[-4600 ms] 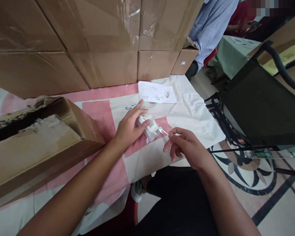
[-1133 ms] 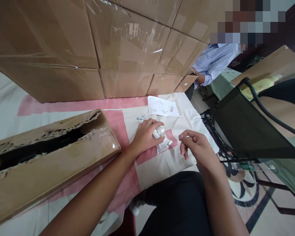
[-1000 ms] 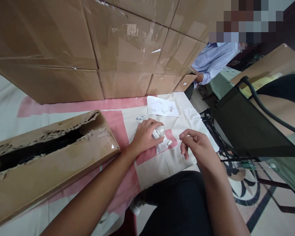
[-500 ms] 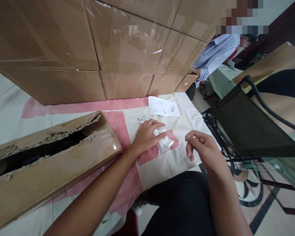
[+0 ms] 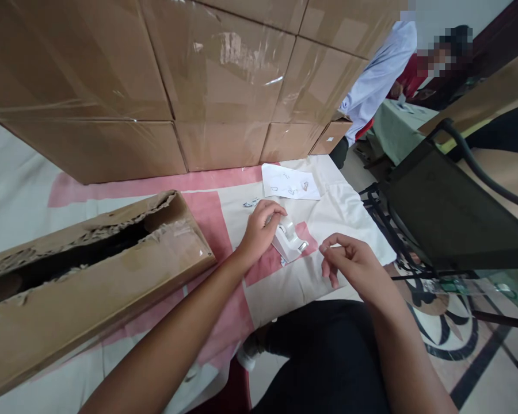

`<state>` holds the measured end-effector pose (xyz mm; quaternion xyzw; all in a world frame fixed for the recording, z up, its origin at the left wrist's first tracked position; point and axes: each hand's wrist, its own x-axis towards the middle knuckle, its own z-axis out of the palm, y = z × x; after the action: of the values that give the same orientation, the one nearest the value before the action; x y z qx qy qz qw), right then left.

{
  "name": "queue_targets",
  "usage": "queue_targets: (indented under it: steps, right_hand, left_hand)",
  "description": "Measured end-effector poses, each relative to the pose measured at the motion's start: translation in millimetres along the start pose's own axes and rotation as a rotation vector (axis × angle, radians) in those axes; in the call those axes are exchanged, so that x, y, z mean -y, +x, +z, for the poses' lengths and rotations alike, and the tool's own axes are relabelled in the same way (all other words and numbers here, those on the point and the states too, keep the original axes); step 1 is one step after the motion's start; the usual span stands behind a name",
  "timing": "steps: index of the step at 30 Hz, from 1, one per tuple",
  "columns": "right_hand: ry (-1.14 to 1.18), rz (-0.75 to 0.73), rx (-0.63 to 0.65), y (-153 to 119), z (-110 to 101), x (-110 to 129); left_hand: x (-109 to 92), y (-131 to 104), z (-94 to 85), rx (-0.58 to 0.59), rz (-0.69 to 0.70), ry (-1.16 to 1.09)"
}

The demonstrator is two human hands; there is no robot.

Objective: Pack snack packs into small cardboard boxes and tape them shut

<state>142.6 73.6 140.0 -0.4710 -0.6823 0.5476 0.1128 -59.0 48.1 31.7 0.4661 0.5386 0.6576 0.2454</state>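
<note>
Touching the roll end of a white tape dispenser with the left hand, the right hand held apart from it.

The dispenser sits on the pink-and-white tablecloth, between the hands, its cutter end toward the right hand. The left hand's fingers are bent, with thumb and forefinger close together by the roll; whether they pinch anything, I cannot tell. The right thumb and forefinger are pressed tip to tip, the other fingers curled; whether a strip of tape lies between them is too small to tell. Beyond the dispenser lies a paper sheet with drawings, near the stacked cardboard cartons. A torn-open cardboard box lies to the left.
</note>
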Motion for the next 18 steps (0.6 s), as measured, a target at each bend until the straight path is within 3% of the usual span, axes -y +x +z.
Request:
queue_targets:
  steps: [18]
  right_hand:
    - [-0.078,0.019,0.087,18.0,7.2,-4.2]
  left_hand:
    - [-0.8,1.8,-2.0,0.089,-0.067,0.092]
